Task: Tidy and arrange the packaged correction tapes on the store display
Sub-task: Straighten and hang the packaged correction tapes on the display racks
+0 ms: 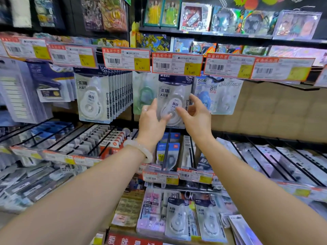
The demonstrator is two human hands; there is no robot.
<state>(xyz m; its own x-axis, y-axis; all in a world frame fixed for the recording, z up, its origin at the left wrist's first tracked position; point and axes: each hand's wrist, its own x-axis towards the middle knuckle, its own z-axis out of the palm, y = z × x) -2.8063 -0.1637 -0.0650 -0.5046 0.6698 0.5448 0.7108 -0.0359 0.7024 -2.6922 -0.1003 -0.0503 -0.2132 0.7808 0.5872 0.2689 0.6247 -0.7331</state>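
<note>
Both hands at one hanging correction tape pack (174,101) in the middle of the store display.

Hanging on its hook just under the price tag (177,64) marked 5.80, between a greenish pack (143,96) on the left and a blue glue-tape pack (205,96) on the right. Left hand (152,119) with a pale bracelet (141,149), fingers almost straight, thumb resting on the front of the pack near the round wheel. Right hand (196,115) open too, fingers loosely spread, touching the right edge of the same pack. No firm grip visible from either side. Full row of the same packs (99,96) hanging further left. Two more alike packs (192,221) lying on the lowest shelf.
</note>
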